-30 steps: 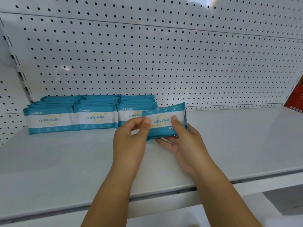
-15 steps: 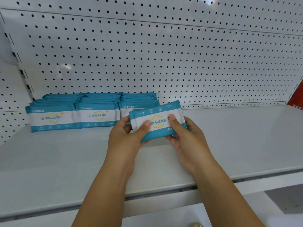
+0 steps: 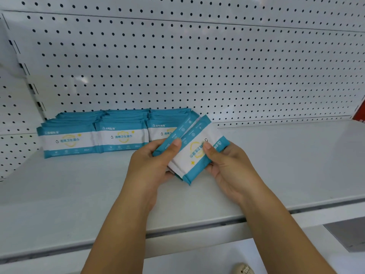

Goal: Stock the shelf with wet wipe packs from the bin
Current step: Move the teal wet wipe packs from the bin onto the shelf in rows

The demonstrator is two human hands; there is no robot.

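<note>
Holding two fanned wet wipe packs (image 3: 194,153) tilted above the shelf (image 3: 79,190), print upside down. Left hand (image 3: 150,169) and right hand (image 3: 233,171): fingers clamped on them. Advice: square edges, turn upright, seat beside the stocked rows (image 3: 122,135).

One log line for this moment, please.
left hand: grips wet wipe packs | right hand: grips same packs | packs: fanned, tilted, over shelf | stocked rows: three, left of hands
</note>
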